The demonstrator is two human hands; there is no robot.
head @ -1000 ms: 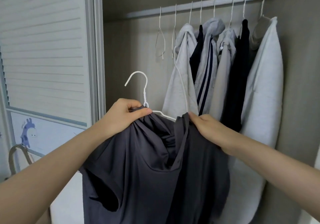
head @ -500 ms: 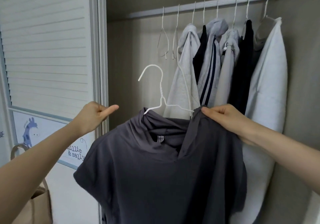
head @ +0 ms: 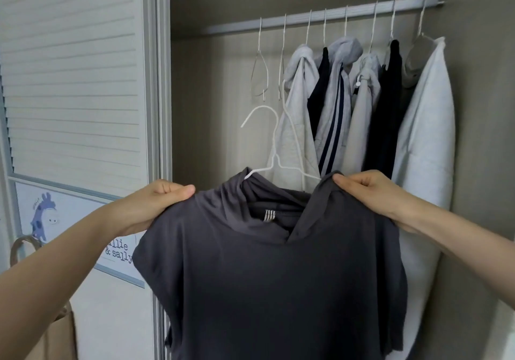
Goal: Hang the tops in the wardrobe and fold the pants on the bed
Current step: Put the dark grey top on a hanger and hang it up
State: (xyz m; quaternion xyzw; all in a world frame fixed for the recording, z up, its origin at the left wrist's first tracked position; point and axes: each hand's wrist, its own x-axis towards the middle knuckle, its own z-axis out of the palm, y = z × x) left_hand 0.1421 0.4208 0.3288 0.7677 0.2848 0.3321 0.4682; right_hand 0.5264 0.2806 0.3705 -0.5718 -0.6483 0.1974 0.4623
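An open wardrobe [head: 195, 103] with matte taupe panels fills the view, its white slatted sliding door [head: 75, 81] pushed to the left. Nearest, low at the left edge, a tan bag [head: 60, 331] with a looped handle stands against the door. Both bare forearms reach in from the bottom corners. The left hand [head: 156, 206] pinches the left shoulder of a dark grey top [head: 267, 276], thumb lying over the cloth and fingers curled beneath; the right hand [head: 367, 192] grips the right shoulder the same way, fingers folded round the fabric. The top is thin, smooth and softly draped, short-sleeved, its neck bunched into folds with a small striped label inside. It is held in front of the wardrobe opening, below the rail, on a white wire hanger [head: 271, 147] whose hook rises free above the collar. On the door behind the left hand is a sticker of a blue giraffe [head: 41, 216] with printed lettering. Farther in, a pale metal rail [head: 320, 16] runs across the top, carrying two bare wire hangers [head: 260, 61] and a packed row of hung clothes [head: 362, 108]: light grey hooded pieces, one with dark stripes, black garments, and a bulky white one against the right wall.
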